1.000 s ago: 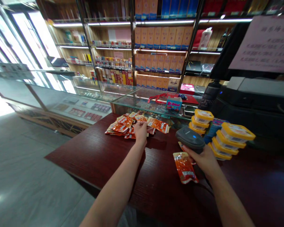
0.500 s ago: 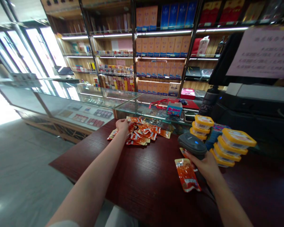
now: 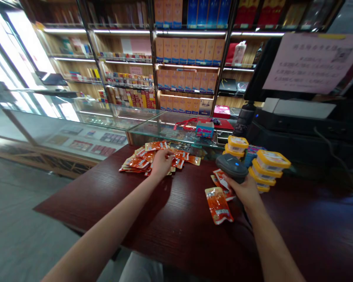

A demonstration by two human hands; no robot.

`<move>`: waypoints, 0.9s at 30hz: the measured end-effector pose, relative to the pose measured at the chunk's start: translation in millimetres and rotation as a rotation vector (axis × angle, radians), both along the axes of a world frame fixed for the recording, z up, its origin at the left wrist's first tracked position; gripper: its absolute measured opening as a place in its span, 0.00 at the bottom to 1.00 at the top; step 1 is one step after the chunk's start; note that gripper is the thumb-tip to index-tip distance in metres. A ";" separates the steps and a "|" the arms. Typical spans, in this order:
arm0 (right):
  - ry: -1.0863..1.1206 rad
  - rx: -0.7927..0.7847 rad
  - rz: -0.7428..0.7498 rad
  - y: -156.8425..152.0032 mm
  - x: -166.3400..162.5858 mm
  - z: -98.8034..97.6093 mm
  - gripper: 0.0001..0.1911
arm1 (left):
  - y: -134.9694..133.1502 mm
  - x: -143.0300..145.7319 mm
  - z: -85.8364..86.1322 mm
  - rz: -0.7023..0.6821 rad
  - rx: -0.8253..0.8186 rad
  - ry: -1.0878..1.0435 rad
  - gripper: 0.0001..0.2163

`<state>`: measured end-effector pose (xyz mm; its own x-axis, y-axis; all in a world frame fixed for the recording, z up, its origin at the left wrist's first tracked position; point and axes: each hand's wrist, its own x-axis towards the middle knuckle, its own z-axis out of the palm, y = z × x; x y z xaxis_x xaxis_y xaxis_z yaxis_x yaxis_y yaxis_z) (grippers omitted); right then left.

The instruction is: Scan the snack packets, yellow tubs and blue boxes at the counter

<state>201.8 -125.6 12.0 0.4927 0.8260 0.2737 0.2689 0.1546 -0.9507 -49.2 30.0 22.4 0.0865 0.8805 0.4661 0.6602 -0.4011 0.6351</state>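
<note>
My right hand [image 3: 247, 192] is wrapped round the handle of a dark grey barcode scanner [image 3: 231, 167], which shows a small blue light. Beneath and beside the scanner lie a few orange-red snack packets [image 3: 219, 205], one flat in front and others partly covered. Over a loose pile of the same snack packets [image 3: 135, 161] my left hand [image 3: 162, 162] reaches in from the front. Its fingers are curled together among the packets on the pile's right side; what they pinch, if anything, is hidden.
Yellow-lidded plastic tubs [image 3: 266, 170] stand stacked right of the scanner, with a shorter stack [image 3: 237, 143] behind. A monitor bearing a pink paper sign [image 3: 308, 64] rises at the back right. A glass display counter [image 3: 147, 125] borders the dark wooden table [image 3: 170, 227]. Boxes fill the shelves behind.
My left hand has moved right across the packet pile, from its left side to its right side. The view has shifted, and more packets show beneath the scanner, still in my right hand.
</note>
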 end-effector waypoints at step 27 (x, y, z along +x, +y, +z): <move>-0.114 -0.097 0.179 -7.8 -0.5 3.7 0.18 | -36.0 65.4 -53.7 -0.352 -0.425 -0.812 0.11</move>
<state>201.3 -133.4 15.7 0.3063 0.9227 0.2340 0.3515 0.1188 -0.9286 16.2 -6.0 -31.2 0.1699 0.9739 0.1502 -0.1546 -0.1242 0.9801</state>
